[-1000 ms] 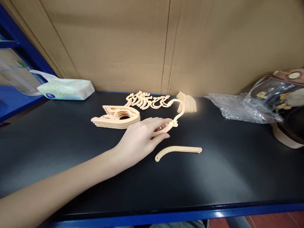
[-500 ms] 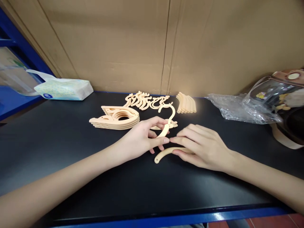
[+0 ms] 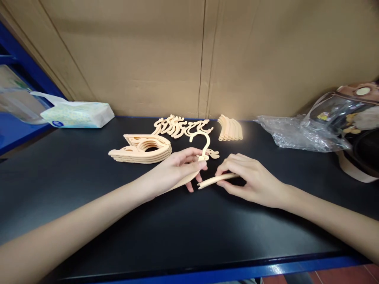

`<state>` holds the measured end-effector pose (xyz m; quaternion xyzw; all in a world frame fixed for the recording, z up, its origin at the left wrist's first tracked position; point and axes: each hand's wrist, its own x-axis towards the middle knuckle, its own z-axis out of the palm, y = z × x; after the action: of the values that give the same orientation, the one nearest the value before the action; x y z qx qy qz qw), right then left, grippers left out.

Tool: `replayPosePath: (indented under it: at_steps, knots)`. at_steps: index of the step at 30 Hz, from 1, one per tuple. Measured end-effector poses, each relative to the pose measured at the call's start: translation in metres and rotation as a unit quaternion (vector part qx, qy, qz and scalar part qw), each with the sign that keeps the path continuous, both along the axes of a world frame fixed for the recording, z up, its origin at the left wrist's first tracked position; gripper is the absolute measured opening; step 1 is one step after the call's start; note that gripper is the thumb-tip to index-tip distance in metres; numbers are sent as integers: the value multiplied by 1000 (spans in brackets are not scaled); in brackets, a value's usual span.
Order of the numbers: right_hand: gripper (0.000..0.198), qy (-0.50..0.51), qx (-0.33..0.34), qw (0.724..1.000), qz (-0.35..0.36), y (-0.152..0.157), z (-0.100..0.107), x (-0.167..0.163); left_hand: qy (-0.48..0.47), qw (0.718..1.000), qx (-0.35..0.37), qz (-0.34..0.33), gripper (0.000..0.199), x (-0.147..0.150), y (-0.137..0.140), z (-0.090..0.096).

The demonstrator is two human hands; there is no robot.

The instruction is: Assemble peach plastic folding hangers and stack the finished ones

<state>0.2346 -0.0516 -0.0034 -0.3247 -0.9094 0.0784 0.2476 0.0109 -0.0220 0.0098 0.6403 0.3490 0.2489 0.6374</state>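
My left hand point(image 3: 185, 165) is closed on a cream plastic hanger piece point(image 3: 204, 144), a hook joined to one curved arm that runs back under the palm. The hook points up and curls to the left. Between the thumb and fingers of my right hand point(image 3: 250, 177) is a separate hanger arm point(image 3: 211, 181), its forked end toward my left hand. The two pieces are apart. Just behind my left fingertips a small cream part point(image 3: 213, 154) with a notched end lies on the table, partly hidden.
Stacked folded hangers point(image 3: 142, 154) lie left of my hands. Loose hooks point(image 3: 171, 126) and a row of hanger arms point(image 3: 230, 128) sit at the back. A tissue pack point(image 3: 78, 114) is at left; clear plastic wrap point(image 3: 302, 134) and a transparent bag point(image 3: 340, 108) at right. Cardboard point(image 3: 133, 59) stands behind.
My right hand has lifted the loose arm off the table and turned it, forked end toward the left hand. My left hand has tilted the hook piece, so its arm now shows under the palm.
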Motion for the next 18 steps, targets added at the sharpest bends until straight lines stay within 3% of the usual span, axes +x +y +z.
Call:
replayPosePath:
  at_steps: [5,11,18]
  knots:
    - [8,27,-32,999,-23,3,-3,6,5,998,-40,45,26,0,1,0]
    - [14,14,-80,996,-23,2,-2,6,12,997,-70,38,22,-1,1,1]
    - [13,20,-51,998,-27,5,-2,6,10,996,-82,31,20,-1,3,-1]
